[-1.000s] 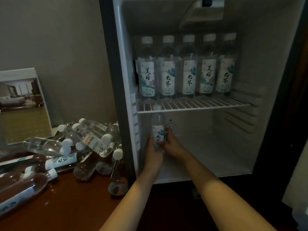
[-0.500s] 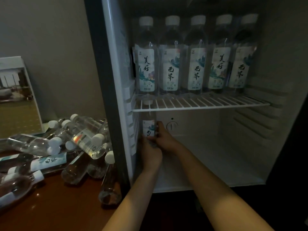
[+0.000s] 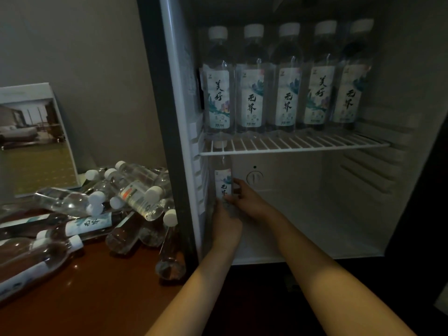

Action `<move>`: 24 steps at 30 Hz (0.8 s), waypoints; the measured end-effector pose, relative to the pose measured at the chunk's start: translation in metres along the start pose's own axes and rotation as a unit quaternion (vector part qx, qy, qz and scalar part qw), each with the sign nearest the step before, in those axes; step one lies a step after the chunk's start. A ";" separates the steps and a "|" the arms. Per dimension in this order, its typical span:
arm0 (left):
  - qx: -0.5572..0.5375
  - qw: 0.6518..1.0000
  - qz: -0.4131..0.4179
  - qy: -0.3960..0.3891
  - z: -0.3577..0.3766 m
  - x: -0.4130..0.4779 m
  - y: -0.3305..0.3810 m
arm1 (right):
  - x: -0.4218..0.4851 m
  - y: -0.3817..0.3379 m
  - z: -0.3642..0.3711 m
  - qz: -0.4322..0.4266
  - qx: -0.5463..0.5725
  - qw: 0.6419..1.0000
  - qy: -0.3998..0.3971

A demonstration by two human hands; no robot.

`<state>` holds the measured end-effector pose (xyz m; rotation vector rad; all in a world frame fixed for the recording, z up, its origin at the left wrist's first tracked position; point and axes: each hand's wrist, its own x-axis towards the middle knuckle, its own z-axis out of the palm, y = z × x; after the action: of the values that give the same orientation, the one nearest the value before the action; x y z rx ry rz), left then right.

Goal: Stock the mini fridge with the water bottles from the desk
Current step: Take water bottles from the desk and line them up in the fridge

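Note:
The open mini fridge (image 3: 363, 248) fills the right of the head view. One water bottle (image 3: 222, 177) with a white label stands upright at the back left of the lower compartment, its cap just under the wire shelf (image 3: 303, 145). My left hand (image 3: 225, 224) holds its lower part from the left and my right hand (image 3: 247, 198) grips it from the right. Several labelled bottles (image 3: 288, 78) stand in a row on the wire shelf. A heap of bottles (image 3: 135, 192) lies on the brown desk (image 3: 84, 292) to the left.
A picture card (image 3: 34, 139) leans against the grey wall behind the heap. The fridge's left wall (image 3: 167, 117) stands between desk and compartment. A thermostat dial (image 3: 254, 177) sits on the back wall near my right hand. The lower compartment floor to the right is bare.
Both hands have pushed the bottle further back and left in the lower compartment. The view has moved closer to the fridge.

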<state>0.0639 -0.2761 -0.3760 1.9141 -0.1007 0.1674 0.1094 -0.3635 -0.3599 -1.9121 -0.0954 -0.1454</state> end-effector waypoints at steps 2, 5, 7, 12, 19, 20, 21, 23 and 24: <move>-0.005 0.999 0.029 -0.046 -0.011 -0.022 0.005 | -0.007 0.006 -0.003 0.031 -0.013 0.999 0.022; -0.010 0.992 0.034 -0.119 -0.028 -0.050 0.004 | -0.022 0.008 -0.008 0.052 -0.031 0.996 0.069; -0.008 0.985 0.044 -0.164 -0.044 -0.067 0.003 | -0.037 0.002 -0.013 0.051 -0.030 0.993 0.105; -0.033 0.984 0.046 -0.167 -0.098 -0.097 -0.013 | -0.089 -0.028 -0.002 0.073 -0.006 0.997 0.032; 0.130 0.985 -0.014 0.113 -0.153 -0.066 -0.068 | -0.138 -0.054 0.050 0.123 -0.049 0.971 -0.198; 0.147 0.984 -0.049 0.088 -0.152 -0.057 -0.075 | -0.140 -0.055 0.060 0.127 -0.044 0.972 -0.192; 0.150 0.984 -0.076 0.056 -0.150 -0.050 -0.079 | -0.141 -0.056 0.070 0.132 -0.047 0.973 -0.184; 0.139 0.985 -0.100 0.019 -0.142 -0.039 -0.083 | -0.142 -0.057 0.089 0.147 -0.059 0.973 -0.170; 0.132 0.986 -0.101 0.016 -0.139 -0.036 -0.083 | -0.143 -0.058 0.097 0.156 -0.062 0.973 -0.159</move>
<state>0.0312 -0.1175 -0.4118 2.1696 0.1437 0.0763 -0.0344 -0.2517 -0.3600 -2.0350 0.0002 0.3751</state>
